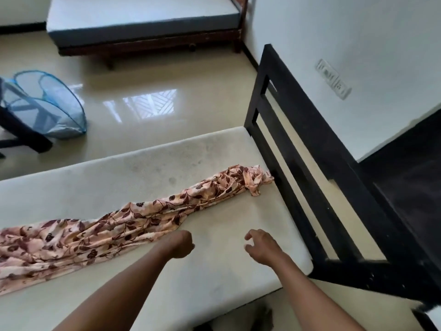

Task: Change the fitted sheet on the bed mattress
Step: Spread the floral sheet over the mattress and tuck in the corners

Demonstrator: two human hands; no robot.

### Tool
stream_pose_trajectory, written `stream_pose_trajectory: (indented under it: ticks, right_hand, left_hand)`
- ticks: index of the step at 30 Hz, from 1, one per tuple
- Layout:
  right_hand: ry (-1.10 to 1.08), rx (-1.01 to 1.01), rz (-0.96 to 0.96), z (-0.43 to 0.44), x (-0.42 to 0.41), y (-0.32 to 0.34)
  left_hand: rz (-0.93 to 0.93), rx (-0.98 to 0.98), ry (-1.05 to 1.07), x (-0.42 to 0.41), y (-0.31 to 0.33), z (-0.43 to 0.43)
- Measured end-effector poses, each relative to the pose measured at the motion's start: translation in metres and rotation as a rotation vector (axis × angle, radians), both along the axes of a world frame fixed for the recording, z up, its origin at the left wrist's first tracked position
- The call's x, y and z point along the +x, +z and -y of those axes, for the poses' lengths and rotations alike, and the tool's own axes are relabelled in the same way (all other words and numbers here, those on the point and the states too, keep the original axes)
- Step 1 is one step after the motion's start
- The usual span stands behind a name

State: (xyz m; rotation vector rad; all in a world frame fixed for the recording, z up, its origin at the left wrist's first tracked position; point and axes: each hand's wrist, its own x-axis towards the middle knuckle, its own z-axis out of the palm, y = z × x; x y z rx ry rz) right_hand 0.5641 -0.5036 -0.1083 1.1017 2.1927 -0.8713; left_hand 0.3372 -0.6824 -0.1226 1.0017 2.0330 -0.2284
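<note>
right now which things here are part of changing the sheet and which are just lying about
For the job:
floral sheet, bunched across the bare mattress
left hand, at the sheet's edge
right hand, holding nothing

Just about:
blue mesh basket on the floor
second bed
black bed frame
wall switch plate

Floor (167,75) = super glossy tile, mirrors the window. Mattress (95,177) looks matt, soft fabric w/ faint stains. Floral sheet (133,218) is thin crinkly cloth. Headboard (298,130) dark matt-painted wood, laundry basket (47,108) blue see-thru mesh.
</note>
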Motion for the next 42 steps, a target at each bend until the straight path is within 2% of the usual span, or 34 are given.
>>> stream_pose_trajectory:
  ticks: [4, 7, 10, 13, 16, 18, 22, 24, 26, 31, 36, 38, 39, 40, 42]
  right_hand:
    - [0.124, -0.053, 0.081, -0.041, -0.029, -0.048]
    - [0.224, -0.058, 0.09, -0.082, -0.069, -0.118]
    - [0.284, -0.033, 0.097, -0.118, -0.105, -0.204]
    - [0.221, -0.031, 0.08, -0.142, -0.12, -0.262]
    - [0.287, 0.016, 0.1, -0.149, -0.117, -0.299]
    - [0.339, 0.143, 0.047, -0.144, -0.114, -0.3]
    - [0.197, 0.32, -0.336, -0.154, -0.129, -0.278]
    - [0.199, 0.427, -0.468, -0.17, -0.145, -0.265]
    - [0.248, 0.488, -0.49, -0.19, -0.163, -0.26]
    - [0.382, 0.542, -0.405, -0.234, -0.183, -0.27]
    - [0.257, 0.556, -0.531, -0.205, -0.136, -0.251]
    - [0.256, 0.5, -0.481, -0.173, -0.097, -0.25]
    - [0.285, 0.467, -0.392, -0.158, -0.076, -0.254]
    - [0.341, 0.408, -0.256, -0.145, -0.055, -0.26]
    - [0.433, 0.103, 0.072, -0.122, -0.026, -0.27]
  left_hand:
    - [0.064, 0.023, 0.104, -0.002, -0.043, -0.041]
    - [0.096, 0.038, 0.267, -0.013, -0.099, -0.074]
    - [0.161, 0.042, 0.478, -0.023, -0.183, -0.106]
    - [0.211, -0.055, 0.507, -0.016, -0.258, -0.129]
    - [0.223, -0.082, 0.518, -0.007, -0.309, -0.144]
    - [0.24, -0.067, 0.483, -0.014, -0.317, -0.145]
    - [0.262, -0.08, 0.5, -0.021, -0.313, -0.147]
    - [0.252, -0.101, 0.492, -0.021, -0.306, -0.154]
    - [0.275, -0.11, 0.491, -0.02, -0.315, -0.152]
    - [0.306, -0.129, 0.474, -0.023, -0.344, -0.141]
    - [0.297, -0.137, 0.452, -0.022, -0.339, -0.144]
    - [0.293, -0.16, 0.45, -0.022, -0.341, -0.145]
    - [0.302, -0.15, 0.441, -0.021, -0.337, -0.146]
    - [0.311, -0.136, 0.415, -0.018, -0.334, -0.146]
    - [0.317, -0.113, 0.312, -0.013, -0.334, -0.144]
